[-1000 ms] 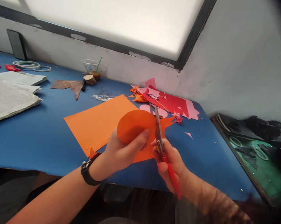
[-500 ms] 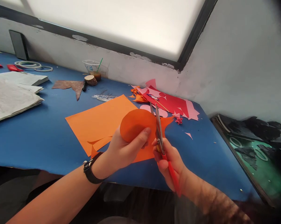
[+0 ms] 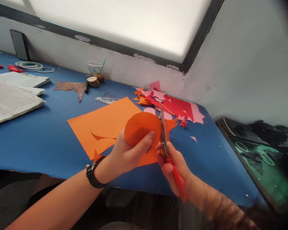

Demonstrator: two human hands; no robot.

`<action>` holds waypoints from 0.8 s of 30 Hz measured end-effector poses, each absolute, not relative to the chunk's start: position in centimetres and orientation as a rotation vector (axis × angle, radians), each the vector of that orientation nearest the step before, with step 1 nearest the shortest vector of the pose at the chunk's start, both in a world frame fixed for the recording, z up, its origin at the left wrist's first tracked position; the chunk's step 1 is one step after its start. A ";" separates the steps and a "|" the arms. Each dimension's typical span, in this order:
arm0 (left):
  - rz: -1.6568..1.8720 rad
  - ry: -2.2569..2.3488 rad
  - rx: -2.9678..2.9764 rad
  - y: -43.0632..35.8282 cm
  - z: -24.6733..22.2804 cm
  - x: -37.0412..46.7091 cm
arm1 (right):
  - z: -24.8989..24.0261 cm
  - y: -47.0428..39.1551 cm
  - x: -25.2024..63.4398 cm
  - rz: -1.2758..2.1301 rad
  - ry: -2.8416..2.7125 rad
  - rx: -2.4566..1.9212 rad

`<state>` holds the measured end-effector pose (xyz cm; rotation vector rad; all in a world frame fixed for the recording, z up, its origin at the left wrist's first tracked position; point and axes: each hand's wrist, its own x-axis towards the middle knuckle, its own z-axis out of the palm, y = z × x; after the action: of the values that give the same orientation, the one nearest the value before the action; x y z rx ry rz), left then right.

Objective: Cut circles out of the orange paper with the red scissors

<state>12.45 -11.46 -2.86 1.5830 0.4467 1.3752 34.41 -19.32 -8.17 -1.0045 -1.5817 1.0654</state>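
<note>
My left hand [image 3: 134, 151] is closed on an orange paper circle [image 3: 141, 124], the thumb pressed on its face. My right hand [image 3: 173, 167] grips red-handled scissors [image 3: 164, 137], their blades slightly apart and pointing away from me. The blades stand at the right edge of the circle; whether they touch it I cannot tell. Below my hands an orange paper sheet [image 3: 105, 119] lies on the blue table [image 3: 50, 147]. A thin curved orange scrap [image 3: 98, 137] rests on that sheet, and a pointed orange scrap [image 3: 96, 156] is by my left wrist.
Behind my hands lie red and pink paper sheets [image 3: 179, 107] with scraps. Farther left are a plastic cup [image 3: 98, 73], a wood piece [image 3: 93, 81], brown paper [image 3: 69, 88], stacked white sheets [image 3: 12, 99] and a phone-like black slab [image 3: 19, 45]. A green-topped surface [image 3: 277, 182] adjoins at right.
The thin orange scrap near my left hand has shifted and turned slightly on the sheet. My hands, the circle and the scissors are almost where they were.
</note>
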 end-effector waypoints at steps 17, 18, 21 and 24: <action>1.451 0.409 1.590 -11.2 -3.0 12.7 | -8.2 -19.7 33.9 1.072 -1.525 -0.980; 1.445 0.417 1.587 -11.2 -2.9 12.7 | -8.2 -19.7 33.9 1.075 -1.527 -0.976; 1.401 0.452 1.580 -11.3 -2.6 12.6 | -8.0 -19.7 33.9 1.105 -1.524 -0.977; 1.397 0.414 1.537 -11.3 -2.5 12.7 | -7.9 -19.7 33.9 1.130 -1.518 -0.982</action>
<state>12.74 -11.27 -2.50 1.5370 0.4142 1.3974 33.94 -19.69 -7.93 -0.9822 -1.5181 1.1298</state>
